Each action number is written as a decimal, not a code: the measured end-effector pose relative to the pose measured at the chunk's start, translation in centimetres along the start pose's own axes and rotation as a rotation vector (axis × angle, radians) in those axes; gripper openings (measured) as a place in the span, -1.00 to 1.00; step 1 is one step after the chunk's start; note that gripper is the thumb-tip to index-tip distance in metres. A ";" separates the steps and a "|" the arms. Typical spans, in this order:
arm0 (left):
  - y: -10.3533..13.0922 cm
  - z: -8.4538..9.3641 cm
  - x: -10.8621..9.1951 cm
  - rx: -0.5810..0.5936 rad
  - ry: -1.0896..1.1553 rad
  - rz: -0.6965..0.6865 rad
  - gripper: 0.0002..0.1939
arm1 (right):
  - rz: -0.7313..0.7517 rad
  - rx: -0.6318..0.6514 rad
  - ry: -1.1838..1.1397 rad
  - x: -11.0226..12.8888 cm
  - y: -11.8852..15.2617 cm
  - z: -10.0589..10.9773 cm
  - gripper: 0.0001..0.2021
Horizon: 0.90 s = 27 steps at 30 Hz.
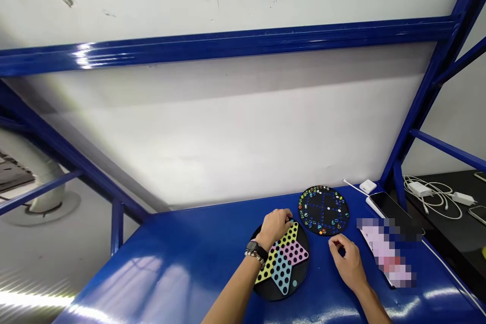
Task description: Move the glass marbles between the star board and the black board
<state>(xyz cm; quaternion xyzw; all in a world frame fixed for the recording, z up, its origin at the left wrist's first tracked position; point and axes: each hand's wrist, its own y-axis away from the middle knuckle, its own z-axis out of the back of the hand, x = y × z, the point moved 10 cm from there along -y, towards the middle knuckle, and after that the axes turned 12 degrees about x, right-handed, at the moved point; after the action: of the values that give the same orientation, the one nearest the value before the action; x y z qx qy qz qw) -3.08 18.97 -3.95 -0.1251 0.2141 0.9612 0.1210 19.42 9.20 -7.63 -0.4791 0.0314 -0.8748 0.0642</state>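
Observation:
A round black Chinese checkers board (299,276) with a yellow, pink and blue star full of holes lies on the blue table. My left hand (273,226), with a watch and a beaded bracelet at the wrist, reaches over its far side, fingers bent down at the tip of the star. What those fingertips hold, if anything, is hidden. Behind and to the right lies a second round black board (314,212), with coloured marbles mostly around its edge. Just in front of that board, my right hand (347,263) is curled, thumb and fingertips together; anything between them is too small to make out.
Right of my right hand lies a phone (391,258) with a blurred screen. Beyond it are a dark phone (393,212) and a white charger (367,186). Blue metal bars (228,45) frame the white wall. White cables (436,195) lie on a dark surface at right.

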 end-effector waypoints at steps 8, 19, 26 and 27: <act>-0.6 -0.1 -0.1 0.032 -0.016 0.042 -0.81 | -0.014 0.012 -0.002 0.0 0.0 -0.1 -0.60; -1.4 0.2 0.0 0.071 -0.101 0.087 -0.73 | 0.011 -0.010 -0.003 0.5 0.0 0.1 -0.59; -1.0 -0.1 0.5 0.032 -0.102 0.089 -0.84 | 0.022 -0.011 0.004 0.6 0.0 0.1 -0.63; -1.0 -0.2 0.5 0.026 -0.098 0.088 -0.85 | 0.022 -0.013 0.009 0.6 0.0 0.1 -0.63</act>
<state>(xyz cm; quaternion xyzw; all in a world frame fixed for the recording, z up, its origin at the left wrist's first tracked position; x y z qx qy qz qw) -3.24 19.86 -4.61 -0.0669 0.2257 0.9677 0.0907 19.17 9.14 -7.11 -0.4754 0.0426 -0.8759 0.0707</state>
